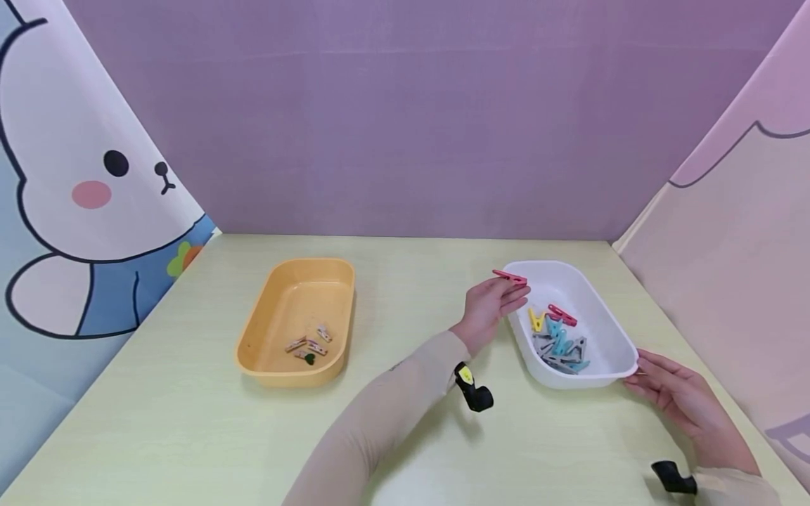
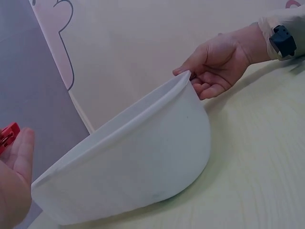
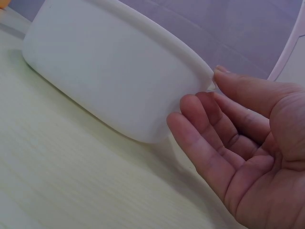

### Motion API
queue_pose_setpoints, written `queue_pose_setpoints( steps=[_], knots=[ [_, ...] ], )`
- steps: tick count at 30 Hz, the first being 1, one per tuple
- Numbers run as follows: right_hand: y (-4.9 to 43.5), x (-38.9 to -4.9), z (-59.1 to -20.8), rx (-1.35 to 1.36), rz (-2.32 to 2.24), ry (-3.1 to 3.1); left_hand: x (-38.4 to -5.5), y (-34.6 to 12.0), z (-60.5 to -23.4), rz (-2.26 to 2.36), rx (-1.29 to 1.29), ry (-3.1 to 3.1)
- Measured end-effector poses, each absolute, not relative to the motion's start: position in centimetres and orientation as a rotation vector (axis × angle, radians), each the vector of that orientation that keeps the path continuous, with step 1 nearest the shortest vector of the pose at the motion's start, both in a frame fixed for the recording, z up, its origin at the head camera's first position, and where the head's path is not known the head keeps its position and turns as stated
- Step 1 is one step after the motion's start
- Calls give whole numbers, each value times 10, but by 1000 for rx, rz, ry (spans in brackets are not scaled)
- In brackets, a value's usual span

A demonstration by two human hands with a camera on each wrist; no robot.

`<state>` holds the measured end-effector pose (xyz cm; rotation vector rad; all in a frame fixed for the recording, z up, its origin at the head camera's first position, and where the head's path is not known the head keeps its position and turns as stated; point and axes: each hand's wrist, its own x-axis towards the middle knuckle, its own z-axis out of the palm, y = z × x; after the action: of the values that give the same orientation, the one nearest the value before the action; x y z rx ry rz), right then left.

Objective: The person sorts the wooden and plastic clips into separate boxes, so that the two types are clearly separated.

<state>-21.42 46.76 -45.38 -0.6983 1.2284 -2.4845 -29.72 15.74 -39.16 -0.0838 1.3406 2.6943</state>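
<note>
My left hand [image 1: 487,313] pinches a red clothespin [image 1: 510,277] at the left side of the white plastic tub [image 1: 607,337]. That clothespin also shows at the left edge of the left wrist view. With thumb and fingers, my right hand [image 1: 686,400] grips the tub's near right corner; in the right wrist view the thumb lies at the rim and the curled fingers are below it. Inside the tub are a red clothespin [image 1: 562,315], a yellow clothespin [image 1: 536,320] and a pile of blue and grey clothespins [image 1: 560,348].
On the left of the table [image 1: 405,281] stands a yellow-orange plastic tub [image 1: 306,277]. It holds several small clothespins [image 1: 314,346], one with a dark green piece. A purple backdrop [image 1: 405,126] rises behind the table, with printed panels on both sides.
</note>
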Motion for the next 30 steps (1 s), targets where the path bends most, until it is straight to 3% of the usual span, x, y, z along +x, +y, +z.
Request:
queue_pose_setpoints(
  steps=[19,30],
  knots=[
    [468,-215,-454,-722,-2478,1196,-288,181,-388,2565,-158,1455],
    [468,-214,-454,-709,-2483,1205,-290,182,-385,2345,-51,1625]
  ],
)
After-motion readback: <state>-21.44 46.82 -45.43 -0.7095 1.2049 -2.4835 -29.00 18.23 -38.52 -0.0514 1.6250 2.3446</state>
